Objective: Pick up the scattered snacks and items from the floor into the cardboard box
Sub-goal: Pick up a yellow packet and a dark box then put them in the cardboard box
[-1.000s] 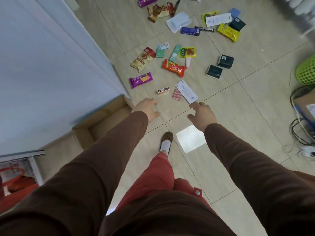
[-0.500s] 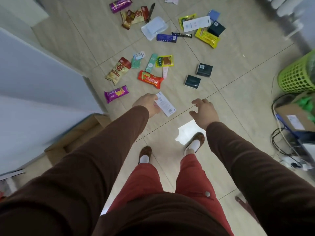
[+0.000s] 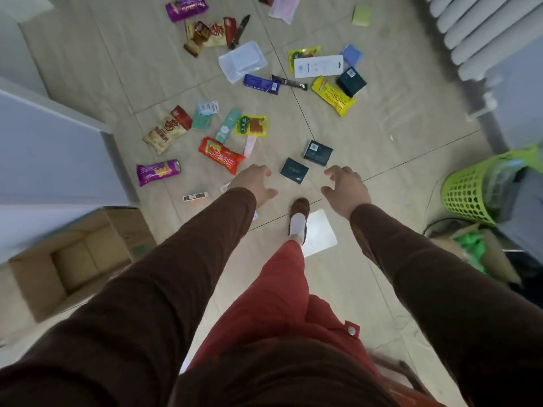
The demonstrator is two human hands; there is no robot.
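Observation:
Several snack packets and small items lie scattered on the tiled floor ahead. A red packet [image 3: 221, 155], a purple packet [image 3: 158, 172] and two dark square packets [image 3: 294, 170] [image 3: 317, 152] are the nearest. My left hand [image 3: 255, 183] hovers open just right of the red packet, holding nothing. My right hand [image 3: 346, 190] is open too, fingers spread, right of the dark packets. The open cardboard box [image 3: 44, 282] stands at the lower left, with nothing visible inside. A small flat box [image 3: 196, 197] lies left of my left wrist.
A white cabinet side [image 3: 50, 154] rises at the left above the box. A green mesh basket [image 3: 470, 192] and a second box holding green material [image 3: 482, 254] stand at the right, beside cables. A radiator [image 3: 482, 27] is at the top right. My foot [image 3: 299, 218] is forward.
I have stepped forward with one foot and the view has shifted toward the snacks. Both hands have moved farther out and spread open; the white card is now mostly hidden under my left arm.

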